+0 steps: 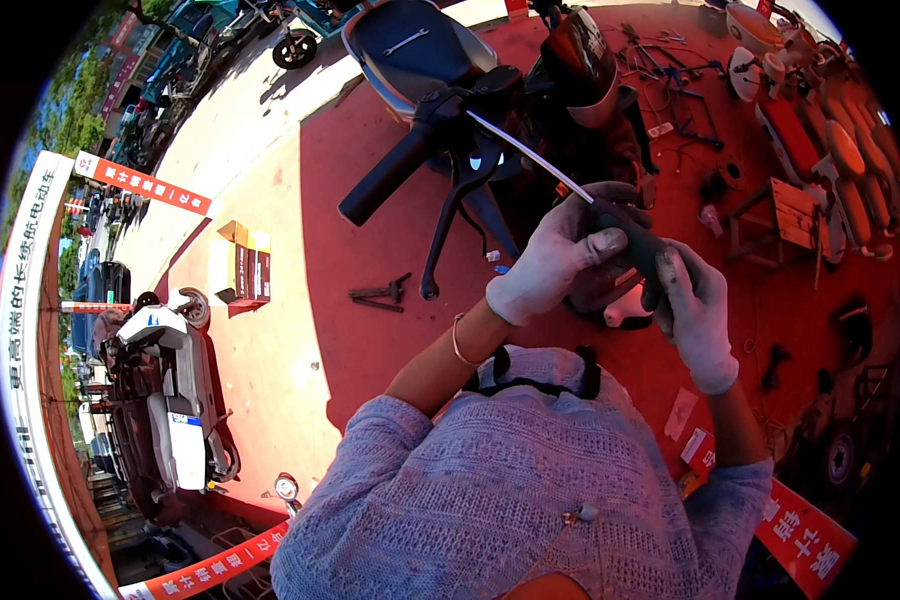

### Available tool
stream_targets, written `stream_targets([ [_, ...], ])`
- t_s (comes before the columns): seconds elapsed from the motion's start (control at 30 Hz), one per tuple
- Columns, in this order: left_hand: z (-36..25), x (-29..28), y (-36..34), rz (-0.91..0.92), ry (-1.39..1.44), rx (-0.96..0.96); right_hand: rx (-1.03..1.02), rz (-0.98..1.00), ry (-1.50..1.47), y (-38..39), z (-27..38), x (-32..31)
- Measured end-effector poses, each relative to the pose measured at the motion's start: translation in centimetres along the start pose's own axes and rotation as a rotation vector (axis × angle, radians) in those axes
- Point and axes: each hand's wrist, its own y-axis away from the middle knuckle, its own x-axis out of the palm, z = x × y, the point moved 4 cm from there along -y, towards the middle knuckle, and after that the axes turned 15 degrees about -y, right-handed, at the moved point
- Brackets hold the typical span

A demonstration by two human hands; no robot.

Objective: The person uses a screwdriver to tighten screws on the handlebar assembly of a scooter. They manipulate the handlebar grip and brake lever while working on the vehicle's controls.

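Observation:
My left hand (550, 260), in a white glove with dirty fingertips, is closed round the front of a screwdriver's dark handle. The handle's rear end is in the grip of my right hand (700, 310), gloved the same way. From there the long silver shaft of the screwdriver (530, 152) slants up and left. Its tip meets the black switch housing on a scooter's handlebar (440, 118); the exact contact point is too small to make out. Beside it stick out a black rubber grip (378, 190) and a brake lever (454, 225).
A wrench (407, 41) lies on the dark scooter seat (425, 70) ahead. On the red floor are metal tools (380, 293) and a yellow-and-black box (242, 265). A parked scooter (170, 390) is at left. Rightward stand a wooden stool (795, 212) and several seats (845, 150).

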Motion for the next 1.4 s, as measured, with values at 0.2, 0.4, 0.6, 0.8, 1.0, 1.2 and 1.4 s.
stream_targets([
  [0.2,-0.9,-0.2,0.0,0.013,-0.304,-0.085,-0.39,0.005,0.4,-0.2,1.7,1.2],
  [0.4,-0.3,-0.7,-0.1,0.003,-0.34,0.062,0.29,0.085,-0.174,-2.1,1.0,-0.2],
  [0.6,-0.5,-0.7,0.3,0.0,-0.326,-0.03,0.064,0.122,0.045,-2.4,1.2,0.1],
  [0.8,-0.1,-1.0,0.0,-0.03,-0.435,0.024,0.493,0.286,-0.544,-2.1,0.8,-0.5],
  [1.0,-7.8,0.6,7.8,0.378,-1.108,0.124,-0.587,0.116,0.817,-1.5,3.1,1.4],
  [1.2,-19.4,-10.5,-0.4,-0.306,-1.836,0.202,-1.076,0.049,1.386,-1.8,2.3,1.0],
  [1.4,-13.9,-14.1,-5.7,0.082,-1.66,-0.11,-1.096,0.105,1.341,-2.5,2.7,1.4],
])
